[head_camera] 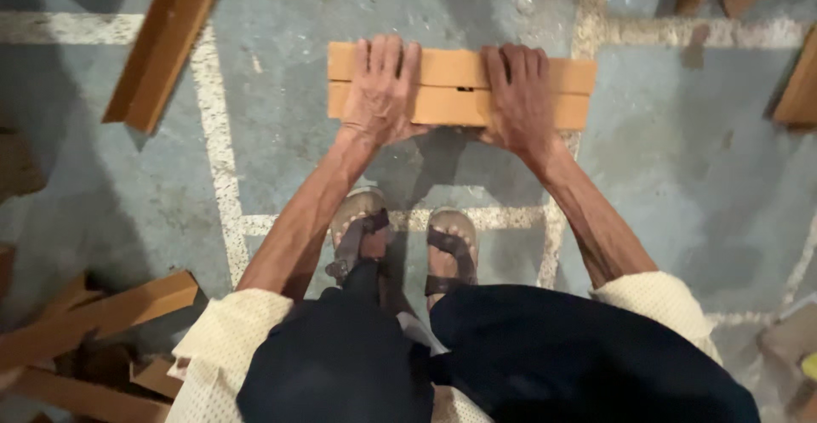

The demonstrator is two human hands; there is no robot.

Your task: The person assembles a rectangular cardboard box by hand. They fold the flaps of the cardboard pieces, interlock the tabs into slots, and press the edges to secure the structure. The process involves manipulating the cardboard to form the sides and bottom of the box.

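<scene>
Two light wooden blocks lie pressed side by side on the concrete floor, forming one flat rectangle with a seam along its length. My left hand lies palm down over the left part, fingers curled over the far edge. My right hand presses the right part the same way. Both hands grip the pair together. My sandalled feet stand just below the blocks.
A long wooden plank lies tilted at the upper left. Several wooden offcuts are piled at the lower left. More wood pieces sit at the right edge and top right. Pale painted lines cross the grey floor.
</scene>
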